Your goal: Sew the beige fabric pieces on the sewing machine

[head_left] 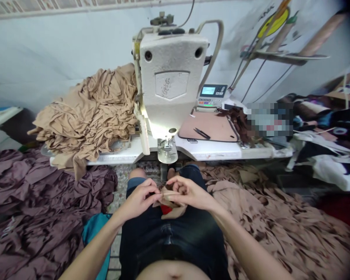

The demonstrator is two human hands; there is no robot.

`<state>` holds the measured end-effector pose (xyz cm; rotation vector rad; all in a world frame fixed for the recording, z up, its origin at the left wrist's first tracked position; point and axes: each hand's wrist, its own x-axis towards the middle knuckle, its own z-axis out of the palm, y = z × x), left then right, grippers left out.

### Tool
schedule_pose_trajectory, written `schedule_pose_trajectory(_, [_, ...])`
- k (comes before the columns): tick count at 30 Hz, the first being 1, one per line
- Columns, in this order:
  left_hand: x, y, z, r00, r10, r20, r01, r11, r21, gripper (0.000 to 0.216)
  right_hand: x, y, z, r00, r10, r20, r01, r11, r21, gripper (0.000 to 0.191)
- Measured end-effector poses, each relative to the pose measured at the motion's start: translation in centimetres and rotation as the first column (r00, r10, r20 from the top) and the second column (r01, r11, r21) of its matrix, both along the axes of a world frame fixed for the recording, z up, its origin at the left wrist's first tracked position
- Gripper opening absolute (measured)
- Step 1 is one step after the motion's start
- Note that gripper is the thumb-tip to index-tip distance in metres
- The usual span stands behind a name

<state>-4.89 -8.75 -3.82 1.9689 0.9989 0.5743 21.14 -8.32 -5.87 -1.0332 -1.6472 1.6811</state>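
Observation:
Over my lap, my left hand (140, 198) and my right hand (189, 192) meet, both with fingers pinched on a small tan fabric piece (170, 206). Something small and red (165, 209) shows just under the fabric. Straight ahead stands a white sewing machine (169, 85), its lit needle area (167, 146) above my knees. Neither hand touches the machine.
A heap of tan cloth (90, 112) lies on the table left of the machine. Purple cloth (41, 202) covers the floor at left, tan cloth (280, 221) at right. Scissors (202, 133) rest on a pink mat (212, 126) near a control panel (212, 94).

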Motion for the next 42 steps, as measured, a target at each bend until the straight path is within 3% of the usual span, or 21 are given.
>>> schedule_pose_trajectory(3, [0.3, 0.1, 0.6, 0.997, -0.062, 0.052, 0.064, 0.997, -0.034, 0.035, 0.3, 0.3, 0.6, 0.995, 0.053, 0.085, -0.063, 0.991, 0.12, 0.042])
schedule_pose_trajectory(7, [1.1, 0.0, 0.4, 0.998, -0.028, 0.063, 0.037, 0.988, -0.149, 0.041, 0.2, 0.6, 1.4, 0.979, 0.193, 0.064, -0.199, 0.974, 0.107, 0.043])
schedule_pose_trajectory(12, [1.5, -0.1, -0.4, 0.97, 0.168, 0.174, -0.127, 0.966, -0.225, 0.04, 0.3, 0.8, 2.2, 0.997, -0.022, 0.075, -0.001, 0.956, 0.294, 0.042])
schedule_pose_trajectory(15, [1.0, 0.4, -0.1, 0.93, 0.232, 0.285, -0.159, 0.953, -0.258, 0.037, 0.1, 0.6, 2.9, 0.993, -0.105, 0.057, 0.089, 0.967, 0.239, 0.044])
schedule_pose_trajectory(18, [0.4, 1.2, 0.6, 0.944, 0.187, 0.273, -0.15, 0.977, -0.15, 0.036, -0.4, 0.2, 3.8, 0.981, -0.185, 0.053, 0.169, 0.96, 0.224, 0.046])
schedule_pose_trajectory(22, [0.1, 2.0, 1.2, 0.976, 0.119, 0.181, -0.153, 0.971, 0.183, 0.031, -1.3, -0.5, 5.4, 0.939, -0.335, 0.078, 0.277, 0.872, 0.402, 0.044])
schedule_pose_trajectory(24, [0.2, 2.2, 1.3, 0.981, 0.108, 0.162, -0.149, 0.952, 0.269, 0.032, -1.6, -0.8, 6.3, 0.915, -0.395, 0.085, 0.302, 0.807, 0.507, 0.041])
schedule_pose_trajectory(29, [1.0, 2.8, 2.5, 0.96, 0.165, 0.228, -0.21, 0.959, 0.192, 0.034, -1.9, -0.7, 7.7, 0.863, -0.504, 0.039, 0.359, 0.666, 0.654, 0.031])
schedule_pose_trajectory(32, [1.7, 3.4, 3.6, 0.942, 0.19, 0.276, -0.226, 0.968, 0.106, 0.036, -1.9, 0.3, 7.9, 0.826, -0.564, -0.009, 0.433, 0.624, 0.651, 0.031])
schedule_pose_trajectory(34, [2.1, 3.8, 4.2, 0.924, 0.227, 0.308, -0.257, 0.965, 0.058, 0.035, -1.9, 1.2, 7.6, 0.809, -0.587, -0.031, 0.479, 0.628, 0.614, 0.031])
schedule_pose_trajectory(42, [3.1, 5.2, 4.8, 0.836, 0.45, 0.313, -0.456, 0.888, -0.059, 0.032, -1.2, 4.0, 5.9, 0.799, -0.595, -0.084, 0.584, 0.737, 0.34, 0.039])
